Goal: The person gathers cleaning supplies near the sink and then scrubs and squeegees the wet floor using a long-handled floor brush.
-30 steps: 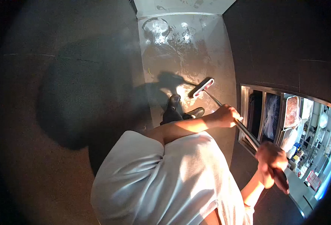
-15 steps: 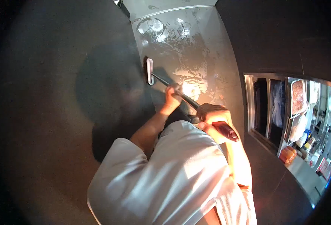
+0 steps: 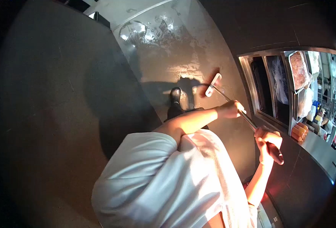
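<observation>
A long-handled deck brush (image 3: pixel 213 85) slants across the view, its pale head and reddish bristles at the right side of the wet floor (image 3: pixel 191 49). My left hand (image 3: pixel 230 109) is closed around the handle's lower part, not far above the head. Close to the dark red end of the handle, my right hand (image 3: pixel 267 137) wraps round it. A black shoe (image 3: pixel 175 95) shows on the floor left of the brush head. My left forearm crosses in front of my body.
A dark wall or panel (image 3: pixel 69 87) rises along the left, with another dark wall (image 3: pixel 263 22) on the right. An opening in the right wall shows shelves with a tray of meat (image 3: pixel 299 70), plastic-wrapped items and orange containers (image 3: pixel 299 132).
The brush head has swung from the left wall's base across the floor to the right side. Both hands have moved right with the handle, and the view has turned.
</observation>
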Action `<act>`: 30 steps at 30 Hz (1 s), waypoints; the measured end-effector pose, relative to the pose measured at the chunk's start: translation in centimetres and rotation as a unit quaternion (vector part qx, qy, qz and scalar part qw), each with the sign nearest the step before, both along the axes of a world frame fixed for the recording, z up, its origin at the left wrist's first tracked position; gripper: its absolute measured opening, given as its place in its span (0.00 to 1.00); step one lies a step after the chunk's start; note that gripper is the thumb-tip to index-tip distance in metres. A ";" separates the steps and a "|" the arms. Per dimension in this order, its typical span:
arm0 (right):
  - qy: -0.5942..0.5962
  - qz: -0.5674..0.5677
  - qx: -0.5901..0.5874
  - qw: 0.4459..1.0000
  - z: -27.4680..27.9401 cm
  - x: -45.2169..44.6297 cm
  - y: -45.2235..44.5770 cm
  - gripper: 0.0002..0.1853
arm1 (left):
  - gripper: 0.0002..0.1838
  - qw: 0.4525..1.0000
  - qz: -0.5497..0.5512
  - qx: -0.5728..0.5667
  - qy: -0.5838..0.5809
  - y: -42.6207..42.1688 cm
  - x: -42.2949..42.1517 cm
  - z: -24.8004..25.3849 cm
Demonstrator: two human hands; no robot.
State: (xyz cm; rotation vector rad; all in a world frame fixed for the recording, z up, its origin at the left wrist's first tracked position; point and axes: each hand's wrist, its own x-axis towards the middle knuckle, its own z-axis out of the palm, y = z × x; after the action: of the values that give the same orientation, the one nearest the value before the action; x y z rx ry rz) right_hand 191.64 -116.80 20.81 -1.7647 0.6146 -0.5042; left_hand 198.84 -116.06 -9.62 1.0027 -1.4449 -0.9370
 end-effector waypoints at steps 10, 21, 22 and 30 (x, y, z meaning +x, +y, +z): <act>-0.257 -0.026 -0.094 0.961 11.0 1.0 2.5 0.14 | 0.14 0.993 0.034 -0.100 -0.043 1.4 8.4 13.4; -0.127 -0.066 0.219 0.965 -17.7 28.7 2.9 0.04 | 0.05 0.809 0.275 0.206 -0.477 9.4 48.8 -6.9; -0.134 -0.018 0.177 0.975 -22.9 31.5 3.2 0.04 | 0.06 0.778 0.264 0.281 -0.497 10.3 51.9 -10.5; -0.135 -0.140 0.083 0.977 -21.7 25.9 -0.5 0.05 | 0.09 0.866 0.220 0.129 -0.430 2.1 43.9 -14.2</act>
State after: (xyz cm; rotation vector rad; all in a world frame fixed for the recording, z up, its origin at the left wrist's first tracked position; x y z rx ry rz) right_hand 217.52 -117.33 -0.93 -1.4278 0.6939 -0.8488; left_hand 242.76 -113.99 -23.81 2.0218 -1.6879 -0.3260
